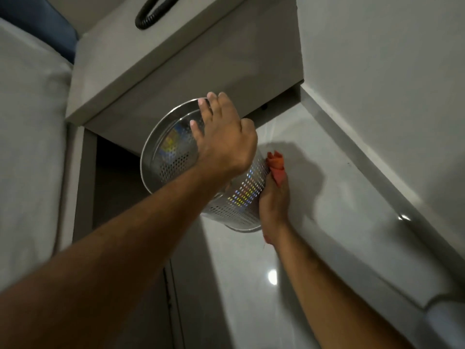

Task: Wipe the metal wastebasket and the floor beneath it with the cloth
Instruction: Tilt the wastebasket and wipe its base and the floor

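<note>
The perforated metal wastebasket (241, 197) is tilted on its side above the glossy grey floor (327, 197), its open mouth turned to the left. My left hand (224, 137) grips the basket's rim from above, fingers over the edge. My right hand (274, 200) presses a bunched orange cloth (276, 165) against the basket's right side wall; part of the cloth sticks out above my fingers. The basket's base is hidden behind my right hand.
A grey cabinet (176, 79) juts out just behind the basket, with a dark gap (113, 177) below it. A white bed edge (30, 147) fills the left. A grey skirting (377, 172) and wall run along the right. A black hose loop (151, 13) hangs on top.
</note>
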The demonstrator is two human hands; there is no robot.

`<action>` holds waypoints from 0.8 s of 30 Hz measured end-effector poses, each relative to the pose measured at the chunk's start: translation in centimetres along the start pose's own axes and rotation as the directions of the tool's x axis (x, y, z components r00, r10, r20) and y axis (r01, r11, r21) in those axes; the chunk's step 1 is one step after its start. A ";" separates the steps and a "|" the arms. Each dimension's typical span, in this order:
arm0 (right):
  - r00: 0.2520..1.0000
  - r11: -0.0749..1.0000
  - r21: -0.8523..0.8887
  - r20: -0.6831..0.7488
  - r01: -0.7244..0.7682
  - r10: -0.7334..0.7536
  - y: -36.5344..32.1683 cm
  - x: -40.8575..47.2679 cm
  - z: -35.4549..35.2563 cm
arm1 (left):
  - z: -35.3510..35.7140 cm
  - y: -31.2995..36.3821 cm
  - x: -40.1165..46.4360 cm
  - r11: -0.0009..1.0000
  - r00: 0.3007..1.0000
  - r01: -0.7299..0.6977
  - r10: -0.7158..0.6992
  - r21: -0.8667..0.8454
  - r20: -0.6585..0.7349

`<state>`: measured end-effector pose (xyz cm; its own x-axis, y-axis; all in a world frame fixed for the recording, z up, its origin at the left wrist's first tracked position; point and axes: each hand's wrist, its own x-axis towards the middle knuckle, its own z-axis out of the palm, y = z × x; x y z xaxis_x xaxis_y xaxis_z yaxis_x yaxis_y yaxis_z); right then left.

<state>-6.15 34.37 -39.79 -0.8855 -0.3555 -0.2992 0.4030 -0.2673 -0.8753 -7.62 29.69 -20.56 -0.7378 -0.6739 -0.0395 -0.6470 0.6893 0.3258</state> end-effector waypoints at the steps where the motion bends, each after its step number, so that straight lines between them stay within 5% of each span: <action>1: 0.997 0.997 0.016 0.030 0.070 -0.071 -1.4 -0.6 1.1 | -0.1 0.0 0.0 1.000 1.000 -0.008 0.009 0.015 -0.005; 5: 0.917 0.917 0.000 0.007 0.398 -0.398 -2.7 -2.2 3.4 | -0.2 -0.1 0.2 1.000 1.000 -0.006 0.006 -0.001 -0.008; 10: 0.996 0.993 -0.116 -0.093 0.003 -0.013 2.7 -2.0 -1.1 | -0.1 -0.1 0.5 1.000 0.999 -0.010 0.011 0.021 -0.030; 14: 0.998 0.999 -0.032 -0.055 -0.003 0.001 -2.1 -0.8 1.1 | -0.1 0.1 1.6 0.997 0.997 0.055 -0.051 0.051 -0.062; 18: 0.991 0.990 -0.029 -0.004 0.135 -0.135 -5.9 -1.7 4.2 | -0.2 0.8 2.9 0.988 0.986 0.146 -0.140 0.054 -0.093; 24: 0.995 0.980 -0.179 0.068 0.083 -0.072 -2.9 -1.6 1.7 | -0.2 1.0 3.4 0.982 0.977 0.176 -0.166 0.066 -0.132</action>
<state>-5.47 34.21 -36.14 -0.8943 -0.3956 -0.2092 0.2805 -0.1312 -0.9509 -10.73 27.97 -20.16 -0.5879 -0.8083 0.0320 -0.7782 0.5759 0.2503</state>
